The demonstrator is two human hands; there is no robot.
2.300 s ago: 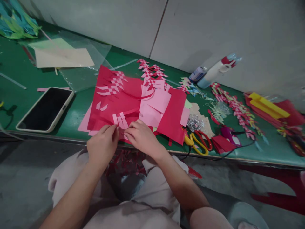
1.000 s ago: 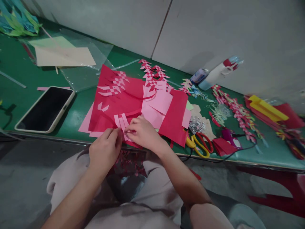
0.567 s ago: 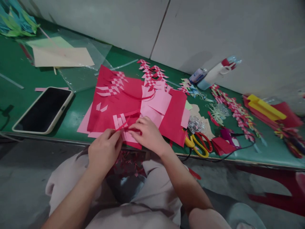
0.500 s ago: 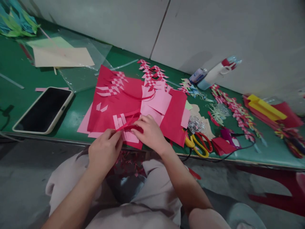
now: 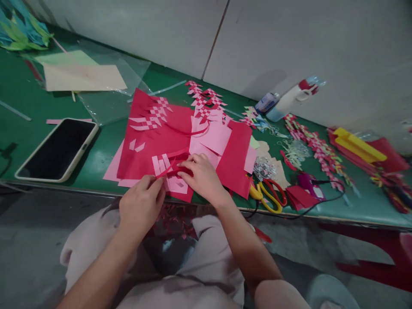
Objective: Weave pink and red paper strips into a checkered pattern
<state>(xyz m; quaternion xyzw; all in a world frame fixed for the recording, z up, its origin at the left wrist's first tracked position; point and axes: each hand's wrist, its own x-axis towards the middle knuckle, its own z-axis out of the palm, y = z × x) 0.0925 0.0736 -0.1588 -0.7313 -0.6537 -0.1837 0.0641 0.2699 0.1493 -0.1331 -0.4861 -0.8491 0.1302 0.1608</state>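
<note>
A red paper sheet (image 5: pixel 151 143) with cut strips lies at the near edge of the green table (image 5: pixel 106 148), over pink paper (image 5: pixel 212 137). Pink strips (image 5: pixel 161 163) are woven into its near part. My left hand (image 5: pixel 141 206) pinches the near end of a thin red strip (image 5: pixel 167 168) at the sheet's edge. My right hand (image 5: pixel 201 178) pinches a red strip (image 5: pixel 182 168) just right of the weave, fingers pressed on the paper.
A phone (image 5: pixel 56 150) lies face up at the left. Yellow-and-red scissors (image 5: pixel 268 193) rest right of the papers. Woven red-pink pieces (image 5: pixel 206 101), a glue bottle (image 5: pixel 292 96), yellow paper (image 5: pixel 360 143) and a black cable (image 5: pixel 322 201) lie farther right. Clear plastic and cream sheets (image 5: pixel 83 77) are far left.
My right hand has slid slightly away from me and pulled a red strip across the pink strips. A pink patch of paper now shows near the table edge. My left hand stays put.
</note>
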